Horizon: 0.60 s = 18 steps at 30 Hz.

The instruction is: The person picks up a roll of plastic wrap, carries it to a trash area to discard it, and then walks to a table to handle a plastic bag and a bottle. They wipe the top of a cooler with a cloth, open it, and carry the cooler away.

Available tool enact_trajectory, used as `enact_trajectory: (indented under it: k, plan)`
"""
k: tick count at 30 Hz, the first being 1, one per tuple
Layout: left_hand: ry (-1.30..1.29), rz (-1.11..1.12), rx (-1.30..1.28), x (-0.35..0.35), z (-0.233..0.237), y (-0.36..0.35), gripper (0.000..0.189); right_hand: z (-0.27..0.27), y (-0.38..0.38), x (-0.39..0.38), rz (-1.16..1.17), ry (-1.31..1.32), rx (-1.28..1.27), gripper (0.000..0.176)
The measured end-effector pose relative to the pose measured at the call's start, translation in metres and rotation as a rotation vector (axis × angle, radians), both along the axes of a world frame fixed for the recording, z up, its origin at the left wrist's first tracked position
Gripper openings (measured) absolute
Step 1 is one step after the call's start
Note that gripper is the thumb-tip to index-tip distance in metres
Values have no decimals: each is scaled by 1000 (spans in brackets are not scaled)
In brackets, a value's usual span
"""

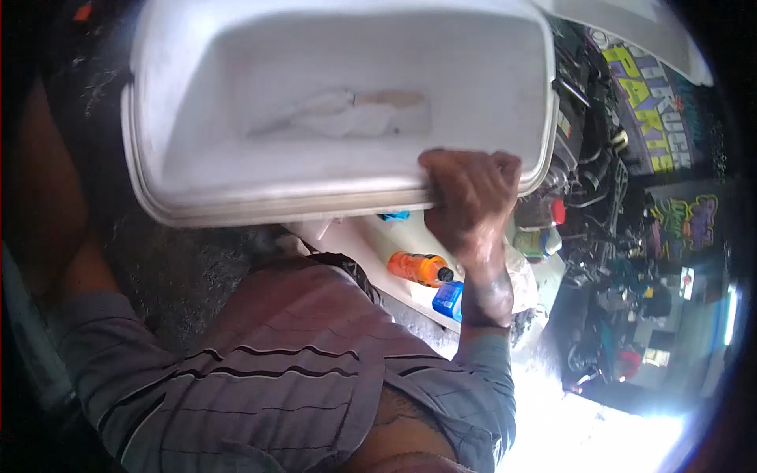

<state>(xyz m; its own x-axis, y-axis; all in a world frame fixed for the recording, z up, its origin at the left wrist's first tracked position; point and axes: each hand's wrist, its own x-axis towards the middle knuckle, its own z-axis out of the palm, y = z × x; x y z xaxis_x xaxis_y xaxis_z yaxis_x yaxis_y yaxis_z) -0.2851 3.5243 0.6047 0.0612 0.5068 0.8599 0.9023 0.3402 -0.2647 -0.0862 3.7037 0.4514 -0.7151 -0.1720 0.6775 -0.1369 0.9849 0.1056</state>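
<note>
My right hand (477,193) is closed over the near rim of a large white cooler box (355,177), toward its right end. The box is tipped so that its open inside faces me. Whitish and brownish patches, too blurred to name, show on its bottom (339,118). My left forearm (51,189) reaches up along the dark left side, and its hand is hidden from view. Just below my right hand lie an orange drink bottle (415,268) with a black cap and a blue container (448,300).
A pale surface (378,236) under the box bears the bottles. To the right stand a bottle with a green label (536,242) and a red-capped container (544,211). Dark machine parts (591,173) and painted signs (650,102) are beyond. Dark ground (193,292) lies at left.
</note>
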Motion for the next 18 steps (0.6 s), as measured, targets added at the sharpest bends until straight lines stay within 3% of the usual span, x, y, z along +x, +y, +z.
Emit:
enact_trajectory:
  k: [4, 8, 10, 12, 16, 18]
  plan:
    - [-27, 151, -57, 41, 1, -78, 29, -7, -56, 33, 144, -58, -23, 28]
    - [-95, 308, -97, 70, -5, -154, 29, -34, -107, 33, 323, -288, -131, 36]
    - [-104, 384, -106, 86, -5, -186, 29, -57, -141, 26, 410, -156, -194, 36]
    - [-157, 782, -127, 104, -5, -213, 31, -57, -170, 24, 470, -192, -188, 34]
    - [-78, 869, -234, 85, -17, -299, 33, -77, -226, 1, 594, -243, -50, 37]
    - [-32, 858, -260, 68, -30, -344, 44, -80, -261, -17, 629, -344, -66, 38]
